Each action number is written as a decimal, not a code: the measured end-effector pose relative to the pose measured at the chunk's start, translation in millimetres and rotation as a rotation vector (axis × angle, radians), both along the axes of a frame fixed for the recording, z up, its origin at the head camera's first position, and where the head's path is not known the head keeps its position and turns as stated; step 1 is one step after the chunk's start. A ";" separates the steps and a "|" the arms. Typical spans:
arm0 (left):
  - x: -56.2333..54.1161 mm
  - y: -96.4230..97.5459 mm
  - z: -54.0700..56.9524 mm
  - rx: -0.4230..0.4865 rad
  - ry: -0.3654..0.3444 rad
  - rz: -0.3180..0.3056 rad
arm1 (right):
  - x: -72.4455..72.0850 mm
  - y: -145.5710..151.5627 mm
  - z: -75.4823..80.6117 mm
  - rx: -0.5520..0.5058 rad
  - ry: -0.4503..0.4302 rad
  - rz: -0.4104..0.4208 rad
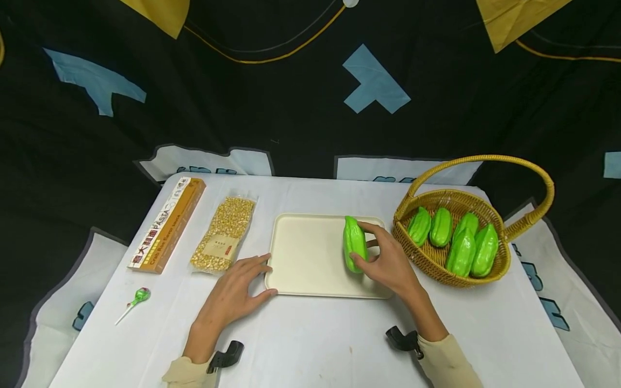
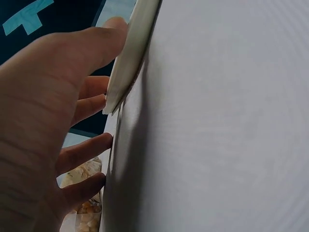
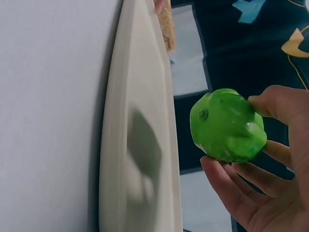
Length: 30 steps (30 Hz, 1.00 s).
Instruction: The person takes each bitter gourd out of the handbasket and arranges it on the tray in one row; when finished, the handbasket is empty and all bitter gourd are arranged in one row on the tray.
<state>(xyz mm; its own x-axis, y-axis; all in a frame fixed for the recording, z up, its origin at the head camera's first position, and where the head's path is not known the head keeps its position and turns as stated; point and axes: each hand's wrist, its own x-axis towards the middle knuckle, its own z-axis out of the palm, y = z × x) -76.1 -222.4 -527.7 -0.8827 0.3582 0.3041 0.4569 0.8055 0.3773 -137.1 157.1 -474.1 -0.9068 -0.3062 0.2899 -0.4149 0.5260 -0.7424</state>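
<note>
My right hand (image 1: 388, 261) pinches a glossy green ribbed bitter melon (image 1: 355, 245) between thumb and fingers. In the right wrist view, the bitter melon (image 3: 227, 125) is seen end-on, apart from the tray (image 3: 113, 159), with a shadow on the tray's floor. The cream rectangular tray (image 1: 310, 256) lies flat on the table. At its near left corner, my left hand (image 1: 237, 291) touches the edge with fingers spread and rather straight. In the left wrist view, the left thumb (image 2: 104, 41) rests against the tray's rim (image 2: 128, 63).
A wicker basket (image 1: 422, 264) with a tall handle stands at the right, holding several similar bitter melons (image 1: 463, 250). On the left lie a bag of corn kernels (image 1: 225, 231), a pasta box (image 1: 167, 226) and a green lollipop (image 1: 140, 295). White cloth (image 1: 310, 345) covers the table.
</note>
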 end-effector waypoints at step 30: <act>4.0 2.5 0.2 0.080 -0.034 0.022 | -29.1 -77.6 -23.9 0.010 -0.117 0.036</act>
<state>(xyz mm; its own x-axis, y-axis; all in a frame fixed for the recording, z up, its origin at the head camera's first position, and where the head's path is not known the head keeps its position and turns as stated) -72.1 -219.9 -527.5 -0.9006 0.3142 0.3004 0.4250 0.7818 0.4563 -166.2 79.4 -498.0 -0.9225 -0.3416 0.1796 -0.3448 0.5201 -0.7814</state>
